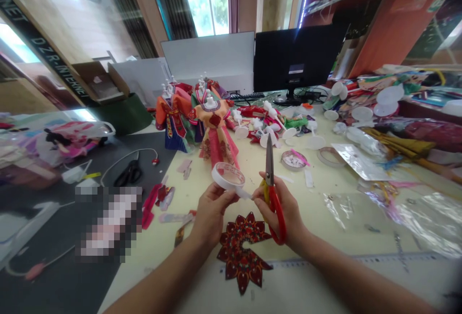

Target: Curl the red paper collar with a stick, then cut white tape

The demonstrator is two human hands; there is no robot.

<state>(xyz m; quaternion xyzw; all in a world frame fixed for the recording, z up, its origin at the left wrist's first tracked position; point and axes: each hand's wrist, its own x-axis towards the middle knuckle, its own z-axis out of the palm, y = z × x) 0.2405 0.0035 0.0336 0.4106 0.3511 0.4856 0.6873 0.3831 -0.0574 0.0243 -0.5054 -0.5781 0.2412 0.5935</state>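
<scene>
My left hand [212,209] is closed on a roll of white tape [224,180], gripping its near lower side. A short strip of tape [244,193] runs from the roll to the fingertips of my right hand [285,205], which pinch its end. That same hand also holds scissors [275,208] with red and yellow handles, blades together and pointing up and away. Below both hands, a dark red patterned collar piece [242,256] with pointed petals lies flat on the table, its slit facing right.
Small dressed figures [212,121] stand behind the tape. Several white stands and cloth scraps [267,116] are heaped near the black monitor [299,58]. To the right are tape rings [331,156] and clear plastic bags [350,208]. Black scissors [129,173] lie left; a ruler [361,258] lies near the front.
</scene>
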